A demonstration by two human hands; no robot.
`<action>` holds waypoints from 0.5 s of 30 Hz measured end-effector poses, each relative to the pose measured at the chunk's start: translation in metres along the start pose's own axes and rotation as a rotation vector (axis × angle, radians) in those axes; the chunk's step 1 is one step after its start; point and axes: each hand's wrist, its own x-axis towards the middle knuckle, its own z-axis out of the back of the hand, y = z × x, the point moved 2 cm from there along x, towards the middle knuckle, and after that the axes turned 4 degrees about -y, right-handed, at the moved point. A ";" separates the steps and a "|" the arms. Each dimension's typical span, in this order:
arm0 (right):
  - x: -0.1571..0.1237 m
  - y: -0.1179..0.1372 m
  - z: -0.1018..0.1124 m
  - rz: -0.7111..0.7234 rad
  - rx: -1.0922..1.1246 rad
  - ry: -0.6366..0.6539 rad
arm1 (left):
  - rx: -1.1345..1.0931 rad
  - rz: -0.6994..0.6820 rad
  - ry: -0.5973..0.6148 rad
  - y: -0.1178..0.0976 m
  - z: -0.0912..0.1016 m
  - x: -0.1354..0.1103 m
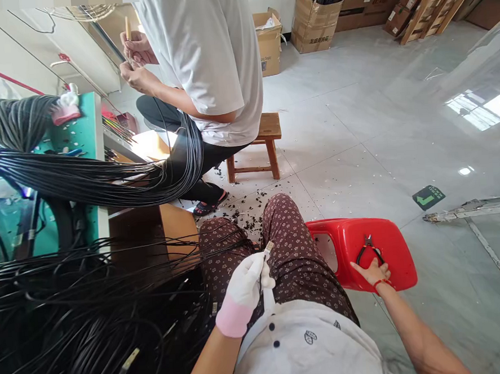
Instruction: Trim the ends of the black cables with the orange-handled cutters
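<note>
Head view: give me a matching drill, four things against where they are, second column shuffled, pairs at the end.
Things:
1. pliers
2. cable end
3. wooden stool
4. cardboard box

Places:
A. under the seated co-worker
B. on the red stool, at the right hand
C. far floor, by the back wall
D. pinched in the gloved left hand

Pairs: 1-B, 2-D, 3-A, 4-C
</note>
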 end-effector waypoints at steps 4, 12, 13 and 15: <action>0.006 -0.011 -0.015 -0.042 0.008 -0.025 | -0.062 0.022 0.027 -0.002 -0.002 -0.001; 0.023 -0.012 -0.007 -0.049 0.106 -0.063 | -0.163 0.105 0.066 0.000 -0.005 -0.004; 0.023 -0.009 -0.005 -0.042 0.131 -0.065 | -0.170 0.116 0.068 -0.001 -0.005 -0.006; 0.021 -0.002 0.001 -0.014 0.183 -0.066 | -0.194 0.135 0.071 -0.001 -0.006 -0.008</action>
